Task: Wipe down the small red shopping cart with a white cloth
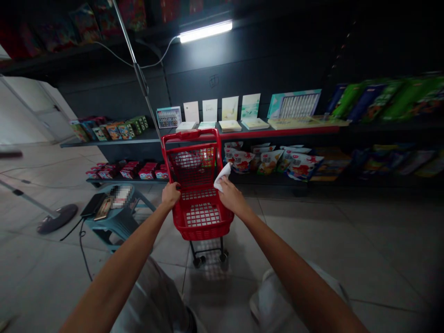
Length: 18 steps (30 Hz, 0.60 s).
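Dim shop aisle, grey tiled floor (pixel 294 222), dark shelving wall (pixel 194 71) ahead, strip light (pixel 206 32) on it. I've got the left hand (pixel 171 194) curled round the left side of a small red cart (pixel 203 232), fingers closed on the frame. My right hand (pixel 231 196) is at the cart's right side, pinching a crumpled white cloth (pixel 222 176) that sticks up past the fingertips; can't tell if those fingers grip the cart too. Cart stands upright between both hands, handle (pixel 190 134) beyond and above them, black wheels (pixel 198 262) below.

Left of the left hand, near: blue-grey stool (pixel 113 219) with a black item (pixel 94 204) and more small stuff on top. Further left, a round stand base (pixel 57 219) on the floor. Metal pole (pixel 138 76) rises beyond the left hand.

Beyond both hands, the red-edged shelf (pixel 294 132) carries upright books (pixel 210 111) and boxed sets. Under it, past the right hand, snack bags (pixel 270 162); past the left, red boxes (pixel 126 169). Far right, green and blue packs (pixel 385 99), blurred. Light trousers (pixel 152 296) show below the forearms.
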Motion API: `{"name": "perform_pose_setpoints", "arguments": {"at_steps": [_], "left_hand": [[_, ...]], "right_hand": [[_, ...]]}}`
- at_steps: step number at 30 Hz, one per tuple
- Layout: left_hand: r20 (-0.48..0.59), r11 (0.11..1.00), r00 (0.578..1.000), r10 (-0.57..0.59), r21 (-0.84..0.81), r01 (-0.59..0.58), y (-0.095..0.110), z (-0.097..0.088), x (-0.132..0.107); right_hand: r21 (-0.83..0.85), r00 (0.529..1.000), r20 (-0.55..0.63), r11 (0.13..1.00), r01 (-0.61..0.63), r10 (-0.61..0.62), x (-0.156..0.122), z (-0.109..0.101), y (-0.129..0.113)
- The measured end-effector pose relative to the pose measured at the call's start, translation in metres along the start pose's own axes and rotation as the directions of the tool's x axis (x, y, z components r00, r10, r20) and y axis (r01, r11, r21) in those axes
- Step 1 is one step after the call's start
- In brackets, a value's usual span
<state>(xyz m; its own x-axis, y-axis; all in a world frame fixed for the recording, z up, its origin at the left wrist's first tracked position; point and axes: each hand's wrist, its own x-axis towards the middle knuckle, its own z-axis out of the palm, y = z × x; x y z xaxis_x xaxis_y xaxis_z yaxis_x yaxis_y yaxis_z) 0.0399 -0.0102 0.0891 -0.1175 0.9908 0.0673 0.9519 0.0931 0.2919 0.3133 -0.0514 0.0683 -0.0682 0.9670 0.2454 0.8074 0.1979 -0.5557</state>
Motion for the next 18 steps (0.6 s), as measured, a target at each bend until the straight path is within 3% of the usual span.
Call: {"name": "perform_pose_setpoints", "arguments": {"at_steps": [9, 18], "left_hand": [[0.009, 0.996, 0.997, 0.082, -0.038, -0.082, -0.013, -0.006, -0.009], [-0.007, 0.989, 0.992, 0.126, -0.075, -0.126, -0.012, -0.001, -0.016]], "right_hand": [[0.058, 0.998, -0.05, 0.998, 0.033, -0.03, 0.029, 0.012, 0.014], [0.064, 0.992, -0.127, 0.998, 0.007, 0.001, 0.056, 0.011, 0.027]]}}
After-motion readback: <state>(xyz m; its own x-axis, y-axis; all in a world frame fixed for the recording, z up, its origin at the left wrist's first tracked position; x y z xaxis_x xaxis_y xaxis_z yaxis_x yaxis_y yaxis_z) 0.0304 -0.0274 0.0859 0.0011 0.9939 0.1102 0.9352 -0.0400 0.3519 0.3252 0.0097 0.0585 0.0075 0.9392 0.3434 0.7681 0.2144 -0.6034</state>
